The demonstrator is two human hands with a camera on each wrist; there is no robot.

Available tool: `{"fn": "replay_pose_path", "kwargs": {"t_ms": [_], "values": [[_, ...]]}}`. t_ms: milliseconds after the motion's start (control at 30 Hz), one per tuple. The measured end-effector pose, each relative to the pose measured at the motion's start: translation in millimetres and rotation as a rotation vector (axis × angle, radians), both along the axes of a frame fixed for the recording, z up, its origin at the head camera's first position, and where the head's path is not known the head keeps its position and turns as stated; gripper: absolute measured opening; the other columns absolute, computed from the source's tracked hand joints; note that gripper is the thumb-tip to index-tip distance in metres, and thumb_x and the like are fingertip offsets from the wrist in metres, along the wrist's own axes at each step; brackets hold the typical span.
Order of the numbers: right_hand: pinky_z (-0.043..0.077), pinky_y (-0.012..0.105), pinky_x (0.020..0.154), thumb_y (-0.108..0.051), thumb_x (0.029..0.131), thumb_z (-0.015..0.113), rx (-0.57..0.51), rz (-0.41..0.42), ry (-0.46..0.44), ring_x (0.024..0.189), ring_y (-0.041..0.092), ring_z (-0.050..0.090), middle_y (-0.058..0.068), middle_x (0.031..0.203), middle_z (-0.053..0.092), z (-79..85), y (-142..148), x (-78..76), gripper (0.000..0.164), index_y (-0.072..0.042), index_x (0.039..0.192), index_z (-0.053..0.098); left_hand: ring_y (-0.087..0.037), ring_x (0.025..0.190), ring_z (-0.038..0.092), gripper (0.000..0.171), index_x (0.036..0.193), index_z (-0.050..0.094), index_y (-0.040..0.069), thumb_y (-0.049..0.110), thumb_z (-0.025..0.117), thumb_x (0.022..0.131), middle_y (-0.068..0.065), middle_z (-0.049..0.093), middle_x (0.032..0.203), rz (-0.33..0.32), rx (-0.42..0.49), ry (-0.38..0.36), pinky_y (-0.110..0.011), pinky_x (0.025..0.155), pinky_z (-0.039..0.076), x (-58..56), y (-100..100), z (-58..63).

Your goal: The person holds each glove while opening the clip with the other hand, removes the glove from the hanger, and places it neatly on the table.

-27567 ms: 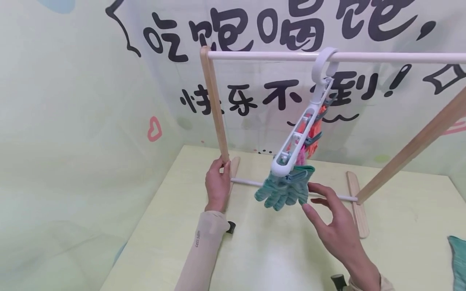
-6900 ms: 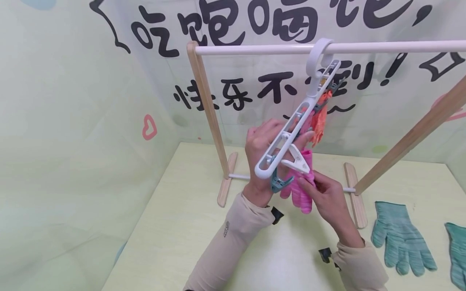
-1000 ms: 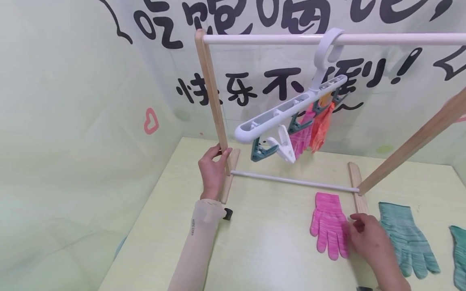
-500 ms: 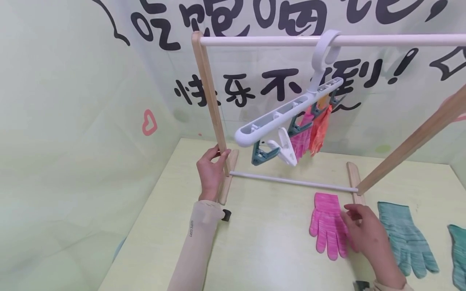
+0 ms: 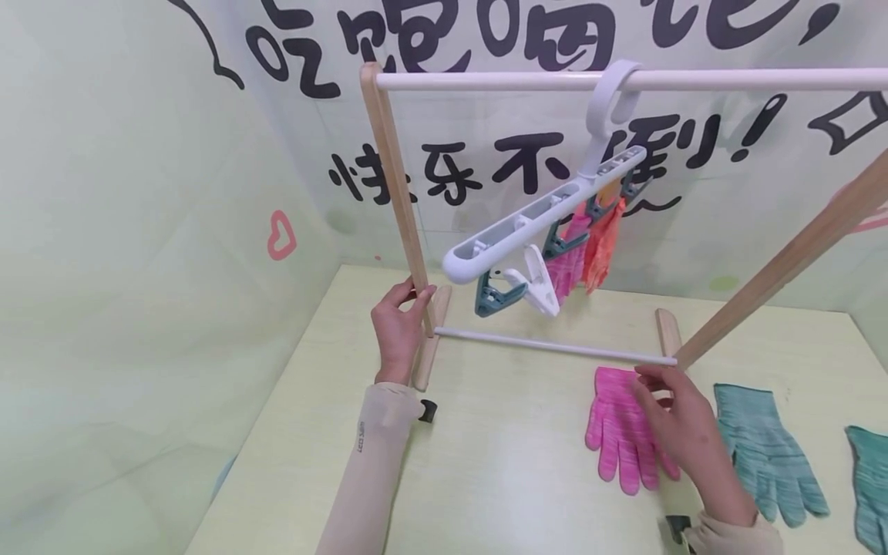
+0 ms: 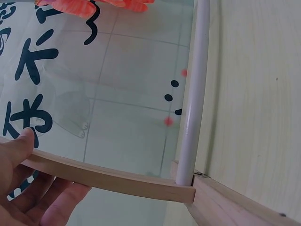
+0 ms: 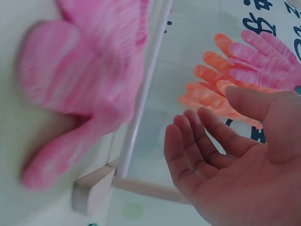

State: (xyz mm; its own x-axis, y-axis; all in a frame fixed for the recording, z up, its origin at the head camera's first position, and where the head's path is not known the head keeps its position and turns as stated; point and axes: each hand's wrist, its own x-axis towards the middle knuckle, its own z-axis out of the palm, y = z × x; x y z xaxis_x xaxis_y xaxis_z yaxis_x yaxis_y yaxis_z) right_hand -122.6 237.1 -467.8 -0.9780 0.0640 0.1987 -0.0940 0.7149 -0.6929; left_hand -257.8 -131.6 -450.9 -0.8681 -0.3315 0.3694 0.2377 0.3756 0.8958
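Note:
My left hand (image 5: 400, 331) holds the left wooden post (image 5: 395, 177) of a small drying rack low down; in the left wrist view, thumb and fingers lie on opposite sides of it. Over the upper right of a pink glove (image 5: 613, 439) on the table hovers my right hand (image 5: 687, 424), its fingers loosely bent around nothing. The right wrist view shows a gap between that hand and the glove. A white clip hanger (image 5: 534, 227) hangs from the rack's top rail (image 5: 486, 81). At its near end dangle a teal clip (image 5: 496, 299) and a white clip (image 5: 539, 285).
Farther along the hanger hang another pink glove (image 5: 565, 268) and an orange glove (image 5: 600, 250). Two green gloves, one whole (image 5: 763, 439) and one cut off by the frame (image 5: 872, 478), lie at the right. The lower crossbar (image 5: 555, 345) spans the rack's feet.
Earlier, a green glove hung at the hanger's near end; later both hands worked on a pink glove there, now on the table. In the last second my right hand moved up and left over it.

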Motion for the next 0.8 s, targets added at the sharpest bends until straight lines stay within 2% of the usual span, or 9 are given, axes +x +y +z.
{"fn": "replay_pose_path", "kwargs": {"t_ms": [100, 200, 267, 367, 433, 500, 600, 800], "values": [[0.045, 0.007, 0.074, -0.018, 0.099, 0.061, -0.031, 0.029, 0.043, 0.096, -0.022, 0.042, 0.014, 0.111, 0.066, 7.1, -5, -6.0, 0.03, -0.002, 0.124, 0.061, -0.023, 0.092, 0.071, 0.028, 0.108, 0.077, 0.014, 0.03, 0.077, 0.086, -0.008, 0.076, 0.103, -0.003, -0.003, -0.005, -0.041, 0.081, 0.061, 0.1, -1, 1.0], [0.042, 0.004, 0.078, -0.021, 0.1, 0.059, -0.063, 0.067, 0.063, 0.1, -0.022, 0.042, 0.015, 0.117, 0.065, 15.2, -12, -14.2, 0.032, -0.002, 0.127, 0.059, -0.022, 0.093, 0.071, 0.029, 0.109, 0.077, 0.015, 0.031, 0.077, 0.086, -0.007, 0.076, 0.104, -0.006, 0.008, -0.023, -0.041, 0.08, 0.061, 1.2, -1, 2.0], [0.041, 0.002, 0.08, -0.022, 0.1, 0.058, -0.083, 0.086, 0.066, 0.105, -0.014, 0.047, 0.015, 0.121, 0.064, 20.6, -17, -20.1, 0.034, -0.002, 0.128, 0.058, -0.022, 0.094, 0.07, 0.029, 0.11, 0.077, 0.017, 0.032, 0.077, 0.085, -0.006, 0.076, 0.104, -0.006, 0.015, -0.034, -0.041, 0.08, 0.061, 1.9, -1, 2.1], [0.04, 0.001, 0.082, -0.024, 0.101, 0.057, -0.1, 0.108, 0.054, 0.113, 0.007, 0.056, 0.016, 0.125, 0.062, 27.5, -22, -28.0, 0.037, -0.002, 0.131, 0.056, -0.021, 0.094, 0.07, 0.028, 0.11, 0.077, 0.019, 0.031, 0.078, 0.085, -0.006, 0.076, 0.104, -0.003, 0.016, -0.04, -0.041, 0.081, 0.061, 2.6, -1, 2.1], [0.039, 0.001, 0.081, -0.024, 0.101, 0.057, -0.112, 0.117, 0.043, 0.117, 0.023, 0.057, 0.017, 0.127, 0.06, 31.4, -25, -32.4, 0.039, -0.002, 0.132, 0.054, -0.022, 0.093, 0.071, 0.028, 0.11, 0.077, 0.018, 0.03, 0.078, 0.085, -0.006, 0.076, 0.104, -0.001, 0.007, -0.031, -0.041, 0.08, 0.061, 1.9, -1, 1.9], [0.038, 0.001, 0.081, -0.024, 0.101, 0.057, -0.125, 0.124, 0.038, 0.119, 0.033, 0.056, 0.018, 0.129, 0.059, 34.4, -26, -36.4, 0.04, -0.001, 0.133, 0.053, -0.023, 0.093, 0.071, 0.028, 0.11, 0.077, 0.017, 0.029, 0.078, 0.085, -0.007, 0.076, 0.103, 0.003, 0.001, -0.02, -0.041, 0.08, 0.06, 1.7, -1, 2.2], [0.038, 0.001, 0.081, -0.024, 0.101, 0.058, -0.139, 0.127, 0.044, 0.12, 0.037, 0.056, 0.02, 0.13, 0.058, 37.8, -27, -43.3, 0.041, 0.0, 0.133, 0.053, -0.024, 0.092, 0.072, 0.028, 0.108, 0.077, 0.014, 0.028, 0.078, 0.085, -0.008, 0.076, 0.103, 0.004, -0.012, -0.001, -0.042, 0.079, 0.06, 0.5, -1, 2.4], [0.04, 0.01, 0.083, -0.031, 0.101, 0.056, -0.125, 0.116, 0.04, 0.123, 0.035, 0.055, 0.018, 0.133, 0.058, 45.2, -31, -59.3, 0.045, -0.001, 0.134, 0.051, -0.025, 0.091, 0.072, 0.027, 0.107, 0.078, 0.014, 0.028, 0.078, 0.085, -0.01, 0.076, 0.1, 0.002, -0.01, 0.004, -0.044, 0.081, 0.06, 0.7, -2, 1.8]]}}
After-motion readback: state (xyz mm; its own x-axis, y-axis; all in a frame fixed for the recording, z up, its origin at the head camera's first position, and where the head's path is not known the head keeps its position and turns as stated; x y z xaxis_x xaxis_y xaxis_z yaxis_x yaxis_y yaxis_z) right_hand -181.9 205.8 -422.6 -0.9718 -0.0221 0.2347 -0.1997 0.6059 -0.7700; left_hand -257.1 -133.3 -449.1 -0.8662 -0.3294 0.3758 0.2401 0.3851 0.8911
